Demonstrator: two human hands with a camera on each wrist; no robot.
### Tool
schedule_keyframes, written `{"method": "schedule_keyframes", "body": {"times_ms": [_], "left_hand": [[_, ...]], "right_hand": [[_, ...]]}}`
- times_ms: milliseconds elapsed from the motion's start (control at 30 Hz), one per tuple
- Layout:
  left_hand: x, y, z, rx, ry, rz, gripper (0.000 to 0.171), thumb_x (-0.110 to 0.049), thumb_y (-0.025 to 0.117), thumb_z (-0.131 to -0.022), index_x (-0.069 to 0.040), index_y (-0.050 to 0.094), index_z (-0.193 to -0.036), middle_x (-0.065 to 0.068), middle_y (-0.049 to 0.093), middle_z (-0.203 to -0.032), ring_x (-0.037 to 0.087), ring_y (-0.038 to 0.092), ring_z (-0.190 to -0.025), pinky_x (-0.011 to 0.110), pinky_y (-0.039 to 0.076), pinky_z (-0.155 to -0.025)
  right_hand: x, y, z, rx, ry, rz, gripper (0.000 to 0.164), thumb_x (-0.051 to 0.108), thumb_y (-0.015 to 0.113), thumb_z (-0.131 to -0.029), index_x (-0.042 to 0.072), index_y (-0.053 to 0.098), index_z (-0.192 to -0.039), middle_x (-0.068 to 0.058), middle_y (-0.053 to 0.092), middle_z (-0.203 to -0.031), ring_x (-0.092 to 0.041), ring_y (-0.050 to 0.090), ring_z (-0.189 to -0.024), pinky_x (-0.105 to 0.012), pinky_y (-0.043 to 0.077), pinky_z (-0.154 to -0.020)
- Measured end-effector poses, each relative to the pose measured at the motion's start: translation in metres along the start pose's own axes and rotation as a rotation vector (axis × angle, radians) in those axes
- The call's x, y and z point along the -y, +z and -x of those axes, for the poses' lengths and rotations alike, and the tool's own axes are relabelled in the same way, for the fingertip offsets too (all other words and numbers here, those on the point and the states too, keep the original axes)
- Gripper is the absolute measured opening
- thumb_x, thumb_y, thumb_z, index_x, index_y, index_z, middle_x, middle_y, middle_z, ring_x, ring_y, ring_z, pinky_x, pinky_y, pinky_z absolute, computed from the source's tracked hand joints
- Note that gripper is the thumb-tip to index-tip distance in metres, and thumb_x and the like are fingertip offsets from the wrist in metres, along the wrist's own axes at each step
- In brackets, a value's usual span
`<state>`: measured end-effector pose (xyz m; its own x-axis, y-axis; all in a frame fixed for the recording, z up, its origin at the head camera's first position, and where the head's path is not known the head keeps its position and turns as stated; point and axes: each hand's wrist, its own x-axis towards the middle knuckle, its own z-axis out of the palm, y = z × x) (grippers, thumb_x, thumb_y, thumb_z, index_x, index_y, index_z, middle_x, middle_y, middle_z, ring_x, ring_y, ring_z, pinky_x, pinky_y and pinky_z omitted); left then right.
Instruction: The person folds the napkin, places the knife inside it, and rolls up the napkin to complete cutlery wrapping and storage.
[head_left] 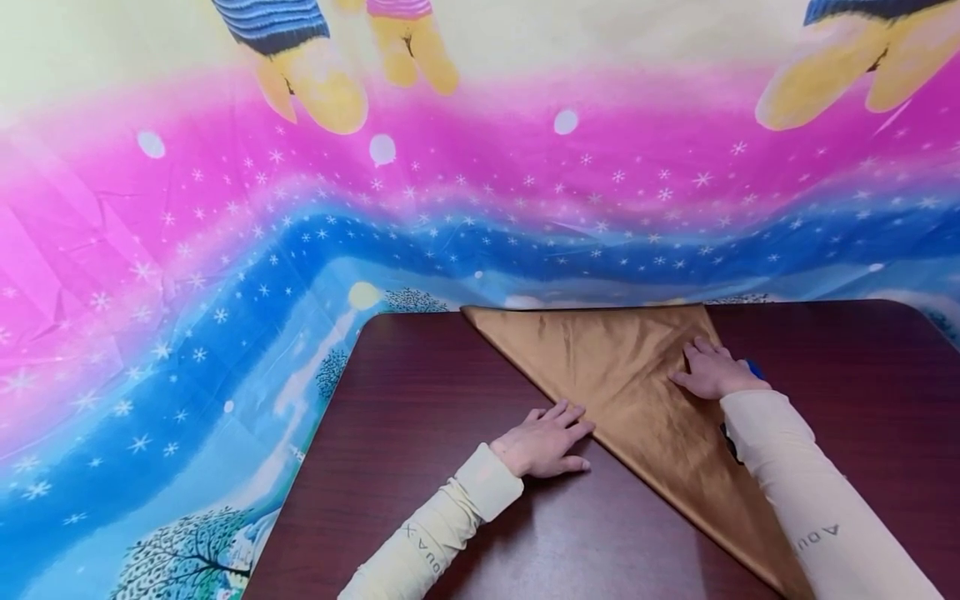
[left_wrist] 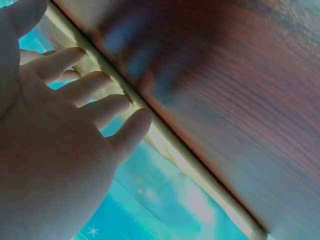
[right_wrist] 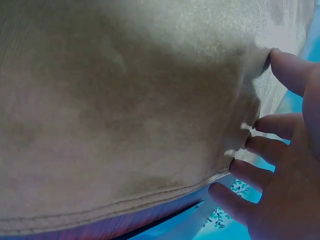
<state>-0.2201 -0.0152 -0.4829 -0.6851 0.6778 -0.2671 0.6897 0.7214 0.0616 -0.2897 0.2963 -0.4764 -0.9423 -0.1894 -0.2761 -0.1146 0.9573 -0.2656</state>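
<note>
A shiny golden-brown cloth (head_left: 615,367) lies folded into a triangle on the dark red table, its long folded edge running from the far side toward the near right. The left hand (head_left: 546,440) has its fingers spread, fingertips at that folded edge; the left wrist view shows the fingers (left_wrist: 120,107) along the rolled fold. Near the cloth's right edge the right hand (head_left: 708,368) rests its spread fingertips on the fabric. In the right wrist view, fingers (right_wrist: 252,172) touch the cloth beside its stitched hem (right_wrist: 100,210). The right sleeve covers part of the cloth's near right side.
The wood-grain table (head_left: 405,392) has rounded far corners, and the cloth reaches its far edge. Behind it hangs a printed backdrop (head_left: 480,192) in pink and blue with snowflakes. A dark object (head_left: 731,446) shows beneath the right sleeve (head_left: 825,492).
</note>
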Motion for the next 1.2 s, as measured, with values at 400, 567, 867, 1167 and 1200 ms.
{"method": "schedule_keyframes", "body": {"times_ms": [400,567,867,1167,1200], "left_hand": [[0.0,0.001,0.001,-0.002,-0.011,0.009,0.062,-0.053,0.05,-0.095,-0.027,0.036,-0.149,0.002,0.027,-0.159,0.023,0.023,-0.148,0.043,0.032,-0.112],[-0.001,0.001,0.001,-0.007,-0.013,0.005,0.06,-0.053,0.05,-0.095,-0.028,0.039,-0.148,0.002,0.029,-0.158,0.023,0.027,-0.147,0.045,0.034,-0.111],[-0.004,-0.003,0.001,0.013,-0.033,0.01,0.058,-0.052,0.051,-0.095,-0.03,0.039,-0.148,0.001,0.027,-0.159,0.022,0.026,-0.147,0.048,0.034,-0.111],[-0.002,-0.003,0.002,0.039,-0.023,0.022,0.059,-0.051,0.051,-0.095,-0.032,0.035,-0.149,-0.001,0.024,-0.161,0.021,0.023,-0.148,0.049,0.033,-0.112],[-0.001,-0.003,0.002,0.039,-0.022,0.031,0.059,-0.051,0.051,-0.096,-0.032,0.035,-0.149,-0.001,0.024,-0.16,0.021,0.024,-0.148,0.049,0.033,-0.112]], "right_hand": [[0.0,0.008,-0.001,0.012,0.035,-0.024,0.083,0.047,0.044,-0.098,-0.016,0.018,-0.145,-0.04,0.006,-0.151,-0.06,0.007,-0.136,-0.078,0.017,-0.1],[0.004,0.01,0.002,-0.013,0.036,-0.015,0.079,0.044,0.044,-0.099,-0.015,0.02,-0.145,-0.04,0.007,-0.15,-0.06,0.007,-0.136,-0.078,0.019,-0.099],[0.022,0.01,0.012,-0.114,0.022,-0.012,0.067,0.03,0.052,-0.096,-0.012,0.029,-0.142,-0.041,0.015,-0.145,-0.066,0.015,-0.127,-0.076,0.026,-0.091],[0.044,0.014,0.038,-0.07,-0.03,0.014,0.075,0.032,0.062,-0.089,-0.013,0.033,-0.141,-0.043,0.024,-0.141,-0.067,0.026,-0.123,-0.071,0.037,-0.089],[0.047,0.015,0.042,-0.069,-0.035,0.008,0.075,0.032,0.064,-0.088,-0.013,0.034,-0.141,-0.044,0.025,-0.14,-0.068,0.027,-0.122,-0.071,0.037,-0.09]]}}
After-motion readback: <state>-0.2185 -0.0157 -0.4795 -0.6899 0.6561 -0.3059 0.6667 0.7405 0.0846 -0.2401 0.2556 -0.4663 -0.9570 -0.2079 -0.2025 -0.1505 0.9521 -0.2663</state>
